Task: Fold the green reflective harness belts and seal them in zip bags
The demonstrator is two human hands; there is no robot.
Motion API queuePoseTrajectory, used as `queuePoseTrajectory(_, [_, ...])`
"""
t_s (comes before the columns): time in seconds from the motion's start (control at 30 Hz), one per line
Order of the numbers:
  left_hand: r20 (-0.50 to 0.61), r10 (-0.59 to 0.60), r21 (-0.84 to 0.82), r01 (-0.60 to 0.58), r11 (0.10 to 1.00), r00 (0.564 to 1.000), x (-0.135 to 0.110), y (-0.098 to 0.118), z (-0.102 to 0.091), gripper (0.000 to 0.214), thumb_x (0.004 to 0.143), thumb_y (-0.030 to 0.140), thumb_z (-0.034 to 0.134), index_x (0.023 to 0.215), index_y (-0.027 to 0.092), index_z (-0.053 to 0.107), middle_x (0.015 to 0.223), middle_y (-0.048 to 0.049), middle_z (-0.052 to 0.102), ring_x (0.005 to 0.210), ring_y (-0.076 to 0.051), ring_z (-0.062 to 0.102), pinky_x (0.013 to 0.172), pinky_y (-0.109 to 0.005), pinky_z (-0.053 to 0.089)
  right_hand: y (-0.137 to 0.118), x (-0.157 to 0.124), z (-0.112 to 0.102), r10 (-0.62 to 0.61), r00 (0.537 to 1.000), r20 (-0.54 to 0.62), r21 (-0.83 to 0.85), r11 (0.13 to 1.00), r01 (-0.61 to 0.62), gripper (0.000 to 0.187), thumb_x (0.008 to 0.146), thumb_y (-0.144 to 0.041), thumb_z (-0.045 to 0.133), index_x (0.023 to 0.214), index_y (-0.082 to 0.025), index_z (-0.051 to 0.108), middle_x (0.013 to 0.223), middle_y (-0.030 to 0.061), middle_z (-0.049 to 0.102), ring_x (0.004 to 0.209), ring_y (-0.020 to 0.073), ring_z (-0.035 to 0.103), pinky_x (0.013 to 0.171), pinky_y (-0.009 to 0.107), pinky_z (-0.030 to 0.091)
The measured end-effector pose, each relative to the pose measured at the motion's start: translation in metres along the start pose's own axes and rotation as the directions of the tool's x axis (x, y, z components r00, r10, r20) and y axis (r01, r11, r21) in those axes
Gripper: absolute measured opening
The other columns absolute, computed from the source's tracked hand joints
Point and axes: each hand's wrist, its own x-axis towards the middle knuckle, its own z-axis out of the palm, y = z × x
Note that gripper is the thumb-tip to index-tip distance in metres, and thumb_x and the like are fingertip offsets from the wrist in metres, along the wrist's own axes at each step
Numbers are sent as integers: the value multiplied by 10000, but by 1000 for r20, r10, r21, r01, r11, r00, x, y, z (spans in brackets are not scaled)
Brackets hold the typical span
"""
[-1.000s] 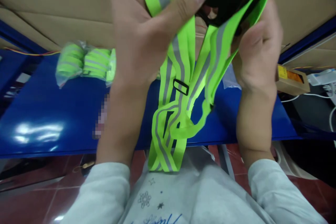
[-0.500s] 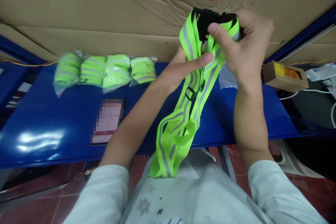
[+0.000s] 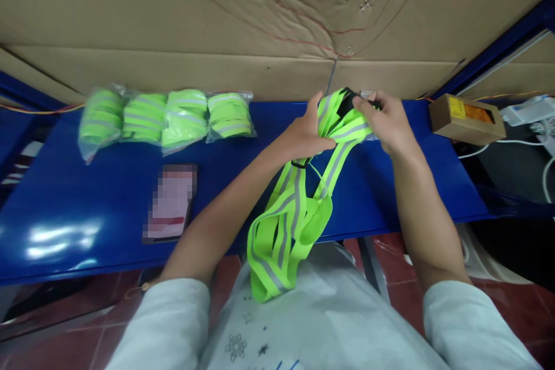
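Note:
A neon green reflective strap harness with grey stripes hangs from my hands over the blue table and trails down onto my lap. My left hand pinches the straps just below the top. My right hand grips the top end, where a black plastic buckle shows between the fingers. A small black slider sits on the strap under my left hand.
Several bagged rolls of the same green strap lie in a row at the table's back left. A phone lies face up to the left. A small cardboard box and white cables are at the right. Cardboard sheets stand behind.
Both hands have dropped from close to the camera down and away toward the table, carrying the harness with them. The hold on the buckle end stays.

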Motion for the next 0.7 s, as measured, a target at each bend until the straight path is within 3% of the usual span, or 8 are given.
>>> queuePoseTrajectory(0.1, [128,-108,307,64,950,986,-8,14,24,1177,795,473,791,1674,192,60,1574,-236,451,1425,-415,494,1142,-567,437,29,-31,-11,29,994,-103,-18,999,-31,390,868,-547,657,721,-233,479,652,-35,487,610,133,432,608,294,336])
queuePoseTrajectory(0.17, [158,-105,467,19,884,982,-15,27,47,1150,858,600,704,1676,164,23,1625,-258,362,1493,-450,382,1173,-642,365,38,-52,-24,1,974,-225,-102,994,-25,374,887,-542,638,740,-235,483,690,-23,517,654,153,476,647,313,356])
queuePoseTrajectory(0.3, [340,-114,643,-143,752,933,-26,43,92,1093,933,546,636,1672,131,-53,1701,-281,176,1563,-447,246,1215,-664,288,49,-86,-55,9,927,-374,-248,962,-109,300,901,-496,633,805,-235,522,766,1,571,746,188,540,735,344,389])
queuePoseTrajectory(0.4, [430,-125,652,-212,728,894,-28,47,111,1011,956,508,613,1681,150,6,1714,-254,164,1585,-447,197,1246,-660,236,67,-105,-73,135,901,-412,-179,957,-226,290,856,-483,682,829,-221,560,800,7,584,778,186,534,750,338,385])
queuePoseTrajectory(0.5, [484,-125,617,-236,750,866,-26,56,120,1065,932,637,589,1680,132,23,1717,-272,113,1599,-452,141,1247,-698,193,87,-118,-82,262,881,-394,-68,947,-313,335,838,-527,674,824,-210,565,734,-18,533,688,154,471,665,310,360])
queuePoseTrajectory(0.6, [500,-118,556,-213,804,858,-29,67,130,1248,843,818,559,1669,111,-52,1708,-308,-24,1610,-461,13,1217,-778,108,98,-126,-86,306,883,-356,-8,944,-331,385,876,-588,593,824,-211,532,695,-40,477,623,126,416,603,283,350])
queuePoseTrajectory(0.7, [485,-107,528,-194,827,868,-38,69,141,1319,810,799,632,1656,148,-143,1698,-313,-89,1605,-469,-41,1178,-830,74,99,-129,-94,308,886,-346,8,945,-326,395,891,-601,567,843,-213,516,718,-42,465,637,114,418,610,266,370])
